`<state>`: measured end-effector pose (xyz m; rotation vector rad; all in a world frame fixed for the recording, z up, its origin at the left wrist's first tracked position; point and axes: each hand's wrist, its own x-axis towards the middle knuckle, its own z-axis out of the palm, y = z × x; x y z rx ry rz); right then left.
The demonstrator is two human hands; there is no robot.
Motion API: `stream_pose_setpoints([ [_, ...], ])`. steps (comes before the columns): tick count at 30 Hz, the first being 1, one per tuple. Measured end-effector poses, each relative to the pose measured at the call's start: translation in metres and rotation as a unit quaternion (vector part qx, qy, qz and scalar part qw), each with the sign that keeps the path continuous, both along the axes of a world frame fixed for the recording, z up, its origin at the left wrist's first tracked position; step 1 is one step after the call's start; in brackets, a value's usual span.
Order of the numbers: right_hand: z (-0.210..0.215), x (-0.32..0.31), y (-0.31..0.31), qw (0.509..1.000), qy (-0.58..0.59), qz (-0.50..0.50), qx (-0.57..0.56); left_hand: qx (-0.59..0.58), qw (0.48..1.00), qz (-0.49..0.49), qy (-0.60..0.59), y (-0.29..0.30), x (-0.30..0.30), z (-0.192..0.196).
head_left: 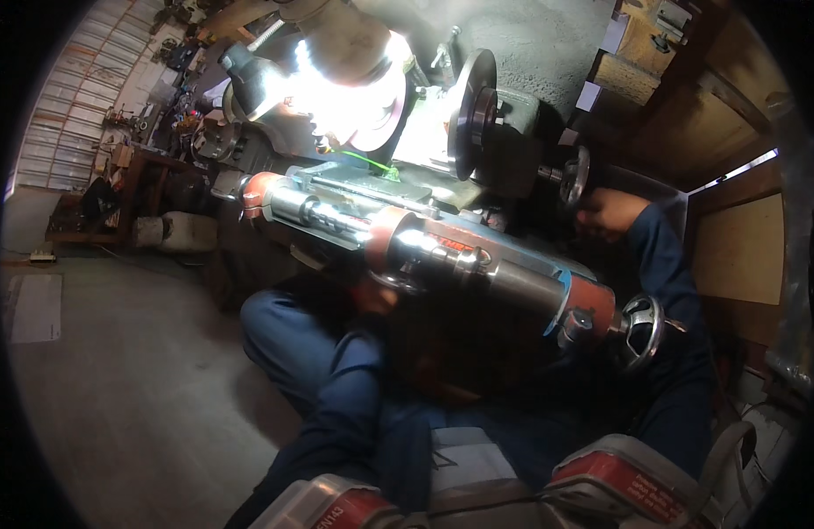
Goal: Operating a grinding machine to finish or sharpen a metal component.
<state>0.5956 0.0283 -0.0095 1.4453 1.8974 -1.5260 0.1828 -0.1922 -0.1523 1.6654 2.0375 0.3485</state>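
Steel and orange paint mark the long tailstock barrel (442, 251) of a lathe, which lies across the view and hides most of the left hand (376, 295) beneath it, so its grip cannot be told. The right hand (611, 213) is closed around a small dark handwheel (572, 176), just beside the round faceplate (471, 110). A spoked handwheel (643, 328) sits at the barrel's near end, under glaring lamp light (341, 84).

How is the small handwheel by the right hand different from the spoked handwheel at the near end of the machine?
The small dark handwheel sits farther back, with the right hand at it; it looks dull. The shiny spoked metal handwheel sits nearer, at the end of the steel cylinder with orange bands, looks bigger, and no hand touches it. Both are round metal wheels.
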Motion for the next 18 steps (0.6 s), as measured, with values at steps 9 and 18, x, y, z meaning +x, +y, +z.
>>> stream_pose_setpoints([
  [9, -0.070, 0.006, 0.034, 0.968, -0.023, 0.065, 0.240, -0.181, 0.935, 0.053, -0.299, -0.049, 0.042, -0.035],
  [18, 0.012, 0.009, -0.001, 0.942, 0.060, -0.016, 0.330, -0.002, 0.978, 0.166, -0.129, -0.037, -0.013, -0.010],
])
